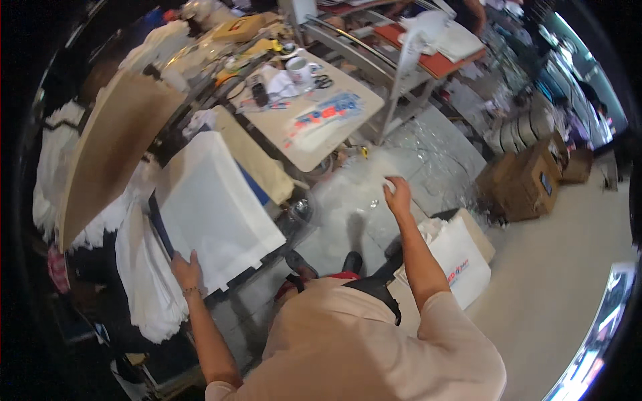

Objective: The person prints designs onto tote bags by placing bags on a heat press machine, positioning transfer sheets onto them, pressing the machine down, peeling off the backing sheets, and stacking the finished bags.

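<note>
A white fabric bag [214,207] lies flat over a dark-edged board on the left, its near edge toward me. My left hand [187,271] is at the near left corner of this bag, thumb and forefinger apart, touching or just beside the edge. Next to it, a pile of white bags [144,281] hangs down over the side. My right hand [399,197] is in the air over the floor, fingers loosely bent and apart, holding nothing. Below its forearm stand white printed bags [461,271] in a stack.
A small table [314,147] smeared with red and blue ink bears a mug [299,69] and scissors [324,81]. A big tan board [110,147] leans at left. Cardboard boxes [525,184] stand at right, near clear plastic wrap [435,150]. A metal-framed rack [401,87] is ahead.
</note>
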Demonstrator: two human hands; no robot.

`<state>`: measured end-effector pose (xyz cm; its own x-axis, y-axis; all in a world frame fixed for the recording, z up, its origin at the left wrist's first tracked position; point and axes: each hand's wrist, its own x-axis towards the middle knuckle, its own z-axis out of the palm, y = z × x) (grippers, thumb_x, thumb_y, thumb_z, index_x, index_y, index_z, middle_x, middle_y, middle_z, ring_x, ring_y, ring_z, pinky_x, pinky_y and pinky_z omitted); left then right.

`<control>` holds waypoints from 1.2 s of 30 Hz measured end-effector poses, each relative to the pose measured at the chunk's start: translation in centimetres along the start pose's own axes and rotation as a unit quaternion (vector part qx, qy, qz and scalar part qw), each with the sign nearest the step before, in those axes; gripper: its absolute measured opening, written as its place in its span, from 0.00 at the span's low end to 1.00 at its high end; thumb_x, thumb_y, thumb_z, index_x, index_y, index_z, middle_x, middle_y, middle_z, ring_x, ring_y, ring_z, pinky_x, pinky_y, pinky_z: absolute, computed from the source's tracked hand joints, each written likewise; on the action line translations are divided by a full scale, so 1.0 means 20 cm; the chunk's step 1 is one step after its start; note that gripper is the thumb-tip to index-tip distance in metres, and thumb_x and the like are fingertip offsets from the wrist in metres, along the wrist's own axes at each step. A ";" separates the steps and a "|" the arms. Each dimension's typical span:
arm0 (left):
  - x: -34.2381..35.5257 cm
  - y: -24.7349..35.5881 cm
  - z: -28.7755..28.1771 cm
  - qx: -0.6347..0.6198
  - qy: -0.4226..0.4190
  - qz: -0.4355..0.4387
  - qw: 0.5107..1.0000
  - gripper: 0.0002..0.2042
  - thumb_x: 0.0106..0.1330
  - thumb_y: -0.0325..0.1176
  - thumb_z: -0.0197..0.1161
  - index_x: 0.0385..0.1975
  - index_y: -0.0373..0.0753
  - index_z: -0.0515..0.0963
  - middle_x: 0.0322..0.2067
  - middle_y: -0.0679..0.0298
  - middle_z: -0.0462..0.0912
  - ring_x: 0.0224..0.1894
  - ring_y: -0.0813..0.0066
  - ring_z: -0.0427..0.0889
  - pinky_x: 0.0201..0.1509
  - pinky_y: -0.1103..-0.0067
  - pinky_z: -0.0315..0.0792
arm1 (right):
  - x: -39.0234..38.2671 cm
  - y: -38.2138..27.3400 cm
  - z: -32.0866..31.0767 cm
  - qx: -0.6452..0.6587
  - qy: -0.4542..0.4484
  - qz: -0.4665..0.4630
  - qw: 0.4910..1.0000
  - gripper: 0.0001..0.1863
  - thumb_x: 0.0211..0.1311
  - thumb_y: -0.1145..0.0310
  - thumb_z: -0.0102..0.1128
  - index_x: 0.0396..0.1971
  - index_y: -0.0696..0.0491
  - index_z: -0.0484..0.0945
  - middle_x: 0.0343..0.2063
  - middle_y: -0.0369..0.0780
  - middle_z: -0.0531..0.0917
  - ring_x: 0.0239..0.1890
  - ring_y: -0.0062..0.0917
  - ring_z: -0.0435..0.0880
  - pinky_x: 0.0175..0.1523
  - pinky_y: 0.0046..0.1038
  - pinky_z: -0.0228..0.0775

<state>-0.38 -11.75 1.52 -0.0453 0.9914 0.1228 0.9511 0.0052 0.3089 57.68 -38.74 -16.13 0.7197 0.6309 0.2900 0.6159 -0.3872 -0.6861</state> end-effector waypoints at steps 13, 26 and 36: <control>-0.24 -0.13 0.11 -0.533 0.096 -0.196 0.818 0.18 0.68 0.21 0.58 0.58 0.32 0.70 0.39 0.59 0.82 0.40 0.73 0.80 0.47 0.77 0.75 | 1.03 -0.52 0.58 -0.239 -0.165 -0.270 0.918 0.29 0.57 0.75 0.56 0.62 0.53 0.71 0.64 0.47 0.72 0.66 0.46 0.71 0.67 0.47 0.64; 0.00 -0.25 0.22 -0.290 0.118 -0.135 0.940 0.16 0.61 0.31 0.68 0.49 0.34 0.80 0.31 0.58 0.84 0.33 0.66 0.83 0.40 0.71 0.76 | 1.14 -0.59 0.48 -0.119 -0.268 -0.181 0.939 0.17 0.59 0.73 0.57 0.49 0.58 0.82 0.44 0.50 0.86 0.47 0.43 0.86 0.53 0.37 0.76; 0.01 -0.15 0.15 -0.236 0.155 -0.133 0.950 0.15 0.60 0.31 0.69 0.47 0.36 0.81 0.34 0.55 0.85 0.35 0.61 0.84 0.42 0.69 0.78 | 1.19 -0.97 0.51 -0.053 -0.056 -0.200 0.977 0.12 0.63 0.69 0.62 0.44 0.58 0.82 0.39 0.53 0.85 0.42 0.46 0.85 0.44 0.39 0.76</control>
<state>-2.27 -11.12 -2.15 -0.4212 0.8772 0.2304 0.6541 0.1178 0.7472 59.59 -9.30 -2.62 0.3785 0.8134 0.4417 0.8747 -0.1583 -0.4582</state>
